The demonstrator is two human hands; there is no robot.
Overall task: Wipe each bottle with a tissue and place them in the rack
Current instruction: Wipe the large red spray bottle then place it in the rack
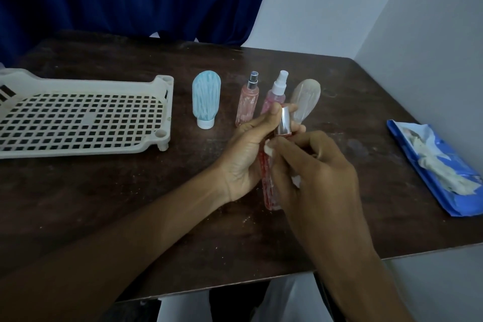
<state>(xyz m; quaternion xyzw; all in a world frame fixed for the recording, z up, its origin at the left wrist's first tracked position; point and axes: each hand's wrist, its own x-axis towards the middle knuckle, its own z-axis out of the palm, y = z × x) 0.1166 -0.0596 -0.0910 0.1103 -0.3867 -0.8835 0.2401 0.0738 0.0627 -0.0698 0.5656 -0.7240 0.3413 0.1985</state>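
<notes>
Red bottle (268, 185) lies gripped in left fingers (261, 123) (right fingers (300, 145) press tissue (268, 149)).

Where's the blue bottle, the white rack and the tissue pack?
blue bottle (206, 97), head view, middle of its ribbed body.
white rack (88, 118), head view, solid patch in its mesh floor.
tissue pack (439, 172), head view, white tissue showing in the blue wrapper.
</notes>
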